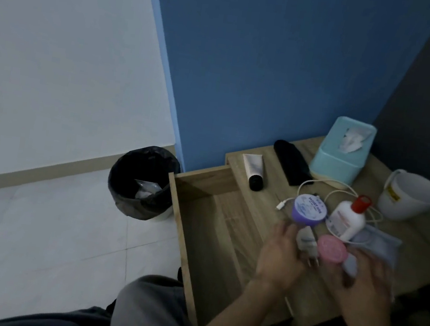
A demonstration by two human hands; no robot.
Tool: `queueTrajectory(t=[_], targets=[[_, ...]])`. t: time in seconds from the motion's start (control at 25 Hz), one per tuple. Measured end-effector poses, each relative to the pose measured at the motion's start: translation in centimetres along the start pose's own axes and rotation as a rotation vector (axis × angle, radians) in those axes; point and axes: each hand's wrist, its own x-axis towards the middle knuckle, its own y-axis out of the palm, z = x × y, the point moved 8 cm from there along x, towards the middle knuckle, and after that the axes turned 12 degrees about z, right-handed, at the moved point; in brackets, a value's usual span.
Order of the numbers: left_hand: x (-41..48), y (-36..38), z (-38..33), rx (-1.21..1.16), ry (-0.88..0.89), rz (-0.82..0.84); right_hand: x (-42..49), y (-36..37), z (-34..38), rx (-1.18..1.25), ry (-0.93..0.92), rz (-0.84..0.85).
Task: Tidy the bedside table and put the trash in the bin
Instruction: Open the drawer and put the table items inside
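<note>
On the wooden bedside table (pixel 416 244), my left hand (pixel 280 259) closes its fingers around a white charger plug (pixel 307 242) at the front edge. My right hand (pixel 367 284) grips a crumpled pale blue face mask (pixel 381 243); motion blur hides the exact hold. Between the hands sits a pink round jar (pixel 332 250). Behind them stand a purple jar (pixel 310 209) and a white lotion bottle with a red cap (pixel 348 220), over a white cable (pixel 323 182). The black-lined bin (pixel 142 183) stands on the floor to the left with some trash inside.
The table's drawer (pixel 213 231) is pulled open toward me, beside the bin. At the back lie a white tube with a black cap (pixel 253 168), a black object (pixel 292 162), a teal tissue box (pixel 342 152) and a white mug (pixel 409 196). My knee is below the drawer.
</note>
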Motion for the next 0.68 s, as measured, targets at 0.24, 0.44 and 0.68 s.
queueTrajectory(t=[0.24,0.44,0.68], targets=[[3.4,4.7,0.8,0.278,-0.124,0.222,2.5,2.1,-1.9,-0.183,0.094,0.209],[2.9,2.9,0.6,0.361,-0.060,0.188,3.0,0.7,0.3,-0.185,0.101,0.170],[-2.8,-1.3,7.3,0.023,-0.244,0.003,0.1,1.7,4.5,-0.002,0.000,0.165]])
